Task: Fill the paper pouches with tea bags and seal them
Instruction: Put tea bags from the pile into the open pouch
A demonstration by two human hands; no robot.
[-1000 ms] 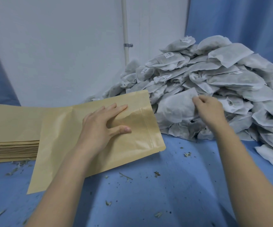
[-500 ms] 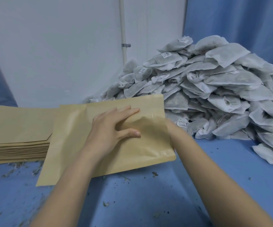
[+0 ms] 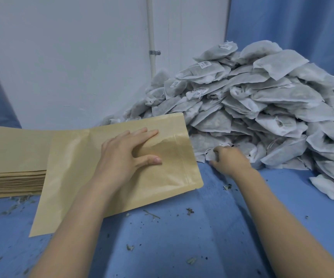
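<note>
Left hand (image 3: 126, 155) lies flat, fingers straight, pressing on the paper pouch (image 3: 110, 177), which rests on the blue surface (image 3: 182, 247) w/ its mouth toward the tea bag pile (image 3: 262, 109). Right hand (image 3: 229, 160), fingers curled, seems to pinch a tea bag (image 3: 210, 155) at the pile's foot. Stack of pouches (image 3: 11, 157) sits far left.

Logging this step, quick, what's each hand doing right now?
Left hand: open, fingers flat on the paper pouch.
Right hand: closed, gripping a tea bag at the pile's edge.
</note>
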